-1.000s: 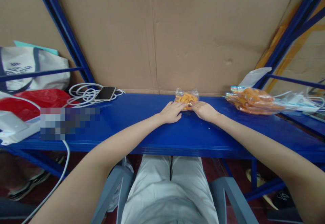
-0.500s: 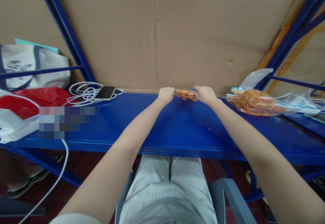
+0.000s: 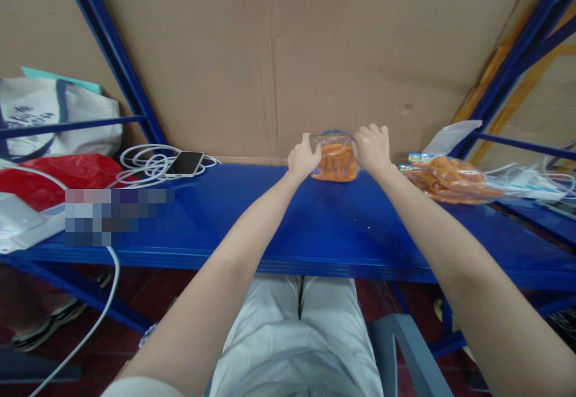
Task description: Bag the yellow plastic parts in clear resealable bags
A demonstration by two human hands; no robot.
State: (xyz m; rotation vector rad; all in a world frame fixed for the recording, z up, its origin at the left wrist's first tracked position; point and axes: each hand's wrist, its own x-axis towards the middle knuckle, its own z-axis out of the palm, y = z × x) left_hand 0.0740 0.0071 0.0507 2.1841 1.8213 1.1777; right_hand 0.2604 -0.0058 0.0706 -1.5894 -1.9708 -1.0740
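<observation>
A clear plastic bag of orange contents (image 3: 335, 164) stands upright on the blue table (image 3: 297, 229), close to the cardboard at the back. Its top edge has a blue and green strip. What exactly the orange pieces are cannot be made out. My left hand (image 3: 305, 156) is closed on the bag's upper left side, the thumb against its front. On the upper right side my right hand (image 3: 372, 148) grips the bag's edge, with some knuckles raised. A second, larger clear bag of similar orange pieces (image 3: 452, 178) lies on the table to the right of my right hand.
To the left lie a phone (image 3: 185, 164), a coiled white cable (image 3: 148, 166), a red plastic bag (image 3: 85, 172) and a white power strip (image 3: 27, 229). Blue frame posts (image 3: 119, 55) flank the cardboard panel (image 3: 216, 67). White cables (image 3: 540, 182) lie at far right.
The bag between my hands has gone from low and bunched to upright, its front now facing me. Both hands have risen slightly and shifted a little to the right.
</observation>
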